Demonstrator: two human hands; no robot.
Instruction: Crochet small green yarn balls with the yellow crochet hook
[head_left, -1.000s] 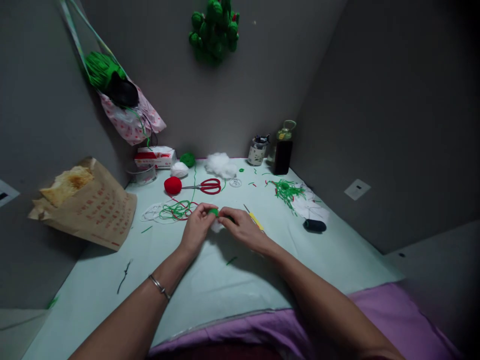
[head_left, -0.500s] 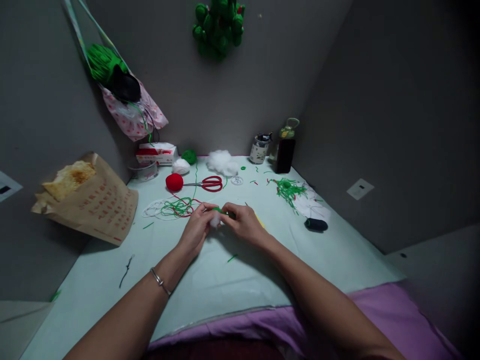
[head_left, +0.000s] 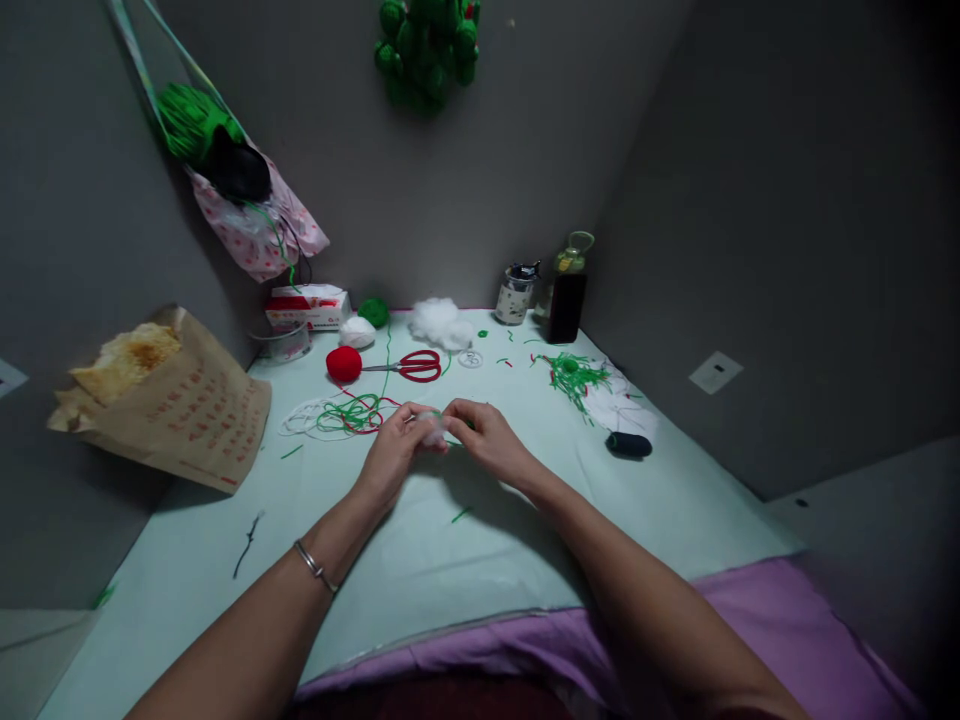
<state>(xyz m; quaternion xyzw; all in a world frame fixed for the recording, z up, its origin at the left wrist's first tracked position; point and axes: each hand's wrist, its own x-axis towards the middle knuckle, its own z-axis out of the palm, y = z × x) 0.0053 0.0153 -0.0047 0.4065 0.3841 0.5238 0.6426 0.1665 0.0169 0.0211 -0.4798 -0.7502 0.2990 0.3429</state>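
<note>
Near the middle of the pale table, my left hand (head_left: pixel 394 447) is closed round a small piece with white stuffing (head_left: pixel 433 430) and a bit of green on it. The fingers of my right hand (head_left: pixel 487 437) are pinched together at the right side of that piece; what they grip is too small to make out. Behind my hands lie red-handled scissors (head_left: pixel 417 367), with a red yarn ball (head_left: pixel 344 365) at their tip. Loose green, red and white yarn (head_left: pixel 352 412) is tangled left of my hands. A heap of white stuffing (head_left: pixel 441 323) sits farther back.
A paper bag with flatbread (head_left: pixel 202 415) leans at the left. Along the back stand a red-white box (head_left: pixel 309 308), a patterned jar (head_left: pixel 514 298) and a dark phone (head_left: pixel 566 308). Green yarn scraps (head_left: pixel 574 372) and a dark roll (head_left: pixel 628 445) lie right.
More white stuffing shows between my hands and less green. My right fingers have shifted slightly at the piece. The whole view has moved a little, so things appear slightly farther left.
</note>
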